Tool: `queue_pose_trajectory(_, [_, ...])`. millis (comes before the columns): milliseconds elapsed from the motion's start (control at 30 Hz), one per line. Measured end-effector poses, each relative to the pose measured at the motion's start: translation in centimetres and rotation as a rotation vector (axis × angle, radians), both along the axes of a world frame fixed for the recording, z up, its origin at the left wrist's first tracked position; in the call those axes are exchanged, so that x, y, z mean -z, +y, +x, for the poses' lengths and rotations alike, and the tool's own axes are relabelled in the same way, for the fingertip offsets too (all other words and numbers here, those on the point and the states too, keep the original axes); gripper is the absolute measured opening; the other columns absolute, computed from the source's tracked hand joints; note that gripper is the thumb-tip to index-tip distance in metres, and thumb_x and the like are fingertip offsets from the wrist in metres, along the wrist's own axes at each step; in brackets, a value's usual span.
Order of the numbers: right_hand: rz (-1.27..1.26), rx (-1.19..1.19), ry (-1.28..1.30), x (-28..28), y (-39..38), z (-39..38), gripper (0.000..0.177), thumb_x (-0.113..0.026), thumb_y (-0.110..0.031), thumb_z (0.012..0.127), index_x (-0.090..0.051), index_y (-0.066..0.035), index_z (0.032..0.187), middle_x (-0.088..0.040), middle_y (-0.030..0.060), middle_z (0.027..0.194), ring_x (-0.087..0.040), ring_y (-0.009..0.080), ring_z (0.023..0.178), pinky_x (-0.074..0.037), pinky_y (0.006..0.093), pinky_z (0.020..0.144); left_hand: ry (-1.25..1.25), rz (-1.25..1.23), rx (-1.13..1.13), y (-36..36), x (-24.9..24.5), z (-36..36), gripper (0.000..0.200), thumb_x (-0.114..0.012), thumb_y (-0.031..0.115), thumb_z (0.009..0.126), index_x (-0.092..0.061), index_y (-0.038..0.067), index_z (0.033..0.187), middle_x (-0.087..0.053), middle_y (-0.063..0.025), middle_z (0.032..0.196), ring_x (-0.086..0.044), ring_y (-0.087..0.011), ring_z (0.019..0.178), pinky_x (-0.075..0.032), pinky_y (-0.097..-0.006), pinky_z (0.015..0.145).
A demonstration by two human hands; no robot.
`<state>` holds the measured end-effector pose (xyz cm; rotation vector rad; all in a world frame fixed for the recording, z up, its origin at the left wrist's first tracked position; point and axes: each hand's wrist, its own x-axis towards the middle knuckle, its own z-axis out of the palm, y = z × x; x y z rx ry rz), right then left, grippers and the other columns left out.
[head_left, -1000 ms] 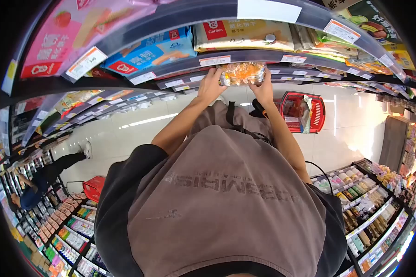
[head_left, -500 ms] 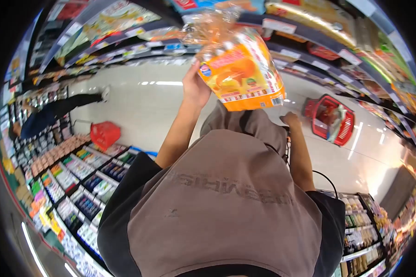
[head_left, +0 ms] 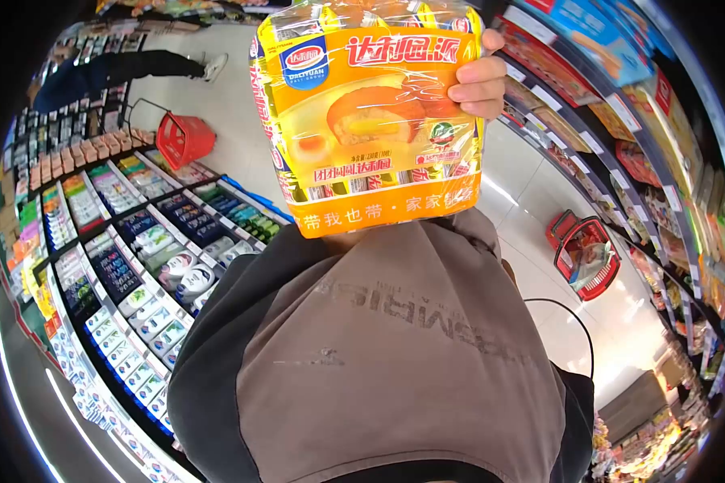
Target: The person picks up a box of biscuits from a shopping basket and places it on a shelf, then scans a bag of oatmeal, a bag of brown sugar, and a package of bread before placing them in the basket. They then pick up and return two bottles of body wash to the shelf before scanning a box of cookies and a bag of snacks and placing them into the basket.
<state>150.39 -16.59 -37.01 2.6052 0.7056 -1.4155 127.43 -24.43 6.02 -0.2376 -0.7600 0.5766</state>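
An orange and yellow plastic-wrapped bag of pies (head_left: 379, 121) is held up in front of my chest, with its printed front facing me. A picture of a filled cake and a blue round logo show on it. My left hand (head_left: 479, 78) is closed around the bag from behind, its fingers curling over the right edge. Most of that palm and the left forearm are hidden by the bag. My right hand is out of sight, and only a sliver of the right arm shows beside my brown shirt.
Shelves of packaged food (head_left: 588, 121) curve along the right. A red basket (head_left: 592, 262) with packages inside stands on the floor there, and another red basket (head_left: 184, 141) is at left. Boxed goods (head_left: 149, 310) fill the left display. A person in dark clothes (head_left: 113, 76) is at upper left.
The bag of pies has come closer to me and turned, so its front faces me squarely. My left hand now wraps its right edge. The right hand has gone out of sight.
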Motion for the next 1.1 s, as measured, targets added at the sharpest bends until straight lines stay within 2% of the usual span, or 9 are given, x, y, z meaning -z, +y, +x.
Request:
queue_pose_trajectory(200, [0.12, 0.119, -0.08, -11.5, -31.5, -5.5, 0.028, -0.067, -0.029, 0.076, -0.064, -0.002, 0.081, -0.061, 0.0128, 0.072, -0.061, 0.0216, 0.06, -0.049, 0.0351, 0.052, 0.207, -0.16, -0.16, 4.8, 1.7, -10.9, 0.037, -0.052, 0.022, 0.089, -0.047, 0.001, 0.119, -0.057, -0.0098, 0.094, -0.057, -0.0191, 0.092, -0.047, -0.0334, 0.082])
queue_pose_trajectory(333, [0.245, 0.107, -0.093, -15.2, -23.4, -8.9, 0.031, -0.066, -0.027, 0.08, -0.059, 0.001, 0.091, -0.063, 0.0152, 0.073, -0.064, 0.0212, 0.059, -0.053, 0.0341, 0.053, 0.338, -0.172, -0.299, 11.6, 0.5, -18.5, 0.039, -0.052, 0.025, 0.089, -0.047, 0.001, 0.119, -0.057, -0.0105, 0.096, -0.057, -0.0202, 0.094, -0.047, -0.0352, 0.084])
queue_pose_trajectory(367, [0.227, 0.048, -0.079, -18.9, -19.0, -10.3, 0.039, -0.063, -0.027, 0.084, -0.053, 0.005, 0.105, -0.065, 0.0182, 0.08, -0.066, 0.0221, 0.066, -0.056, 0.0339, 0.061, 0.7, -0.224, -0.539, 11.5, -1.1, -21.3, 0.037, -0.05, 0.027, 0.088, -0.048, 0.002, 0.116, -0.056, -0.0106, 0.098, -0.057, -0.021, 0.091, -0.046, -0.0353, 0.084])
queue_pose_trajectory(533, [0.77, 0.35, 0.306, -34.0, -5.7, -18.8, 0.027, -0.067, -0.023, 0.082, -0.052, -0.001, 0.082, -0.052, 0.0041, 0.056, -0.05, 0.0122, 0.041, -0.042, 0.0257, 0.037, 2.139, -0.509, -1.215, 12.2, -0.5, -34.8, 0.028, -0.044, 0.029, 0.087, -0.051, 0.005, 0.101, -0.059, -0.0099, 0.099, -0.059, -0.0211, 0.096, -0.045, -0.0332, 0.087])
queue_pose_trajectory(567, [0.794, 0.333, 0.368, -35.9, -4.1, -20.4, 0.027, -0.068, -0.023, 0.082, -0.052, -0.002, 0.082, -0.051, 0.0029, 0.056, -0.048, 0.0106, 0.041, -0.04, 0.0246, 0.037, 2.146, -0.515, -1.237, 12.0, -0.7, -36.4, 0.028, -0.044, 0.029, 0.087, -0.051, 0.005, 0.101, -0.059, -0.0099, 0.099, -0.059, -0.0211, 0.096, -0.045, -0.0332, 0.087])
queue_pose_trajectory(633, [0.854, 0.23, 0.502, -39.1, -1.8, -23.9, 0.026, -0.068, -0.023, 0.082, -0.053, -0.002, 0.082, -0.051, 0.0019, 0.056, -0.046, 0.0092, 0.041, -0.038, 0.0236, 0.038, 2.693, -0.209, -1.641, 11.7, -1.4, -38.8, 0.027, -0.047, 0.025, 0.088, -0.052, 0.001, 0.098, -0.058, -0.011, 0.089, -0.056, -0.0184, 0.085, -0.044, -0.0323, 0.079])
queue_pose_trajectory(800, [1.028, -0.171, 0.639, -48.1, -2.1, -32.6, 0.015, -0.067, -0.012, 0.081, -0.058, -0.002, 0.088, -0.05, -0.0026, 0.056, -0.045, 0.0045, 0.045, -0.036, 0.0215, 0.04, 2.014, -0.692, -1.354, 12.0, -4.4, -40.4, 0.029, -0.041, 0.027, 0.09, -0.05, 0.001, 0.099, -0.061, -0.0114, 0.091, -0.063, -0.0186, 0.077, -0.052, -0.0332, 0.07])
queue_pose_trajectory(900, [1.106, -0.343, 0.492, -51.3, -3.1, -35.6, 0.034, -0.069, -0.011, 0.076, -0.058, 0.003, 0.105, -0.066, 0.0136, 0.087, -0.062, 0.0168, 0.08, -0.048, 0.0297, 0.073, 1.904, -0.729, -1.298, 12.0, -7.2, -40.2, 0.033, -0.041, 0.032, 0.088, -0.049, 0.002, 0.101, -0.063, -0.0118, 0.095, -0.066, -0.0212, 0.08, -0.053, -0.034, 0.071])
queue_pose_trajectory(1100, [1.345, -0.414, 0.586, -53.6, -4.6, -36.0, 0.036, -0.069, -0.001, 0.067, -0.059, 0.004, 0.101, -0.066, 0.0141, 0.087, -0.065, 0.0206, 0.076, -0.049, 0.0302, 0.068, 1.779, -0.538, -1.306, 11.2, -11.4, -41.4, 0.046, -0.036, 0.04, 0.087, -0.05, 0.004, 0.112, -0.062, -0.0136, 0.106, -0.063, -0.0248, 0.093, -0.051, -0.0353, 0.082])
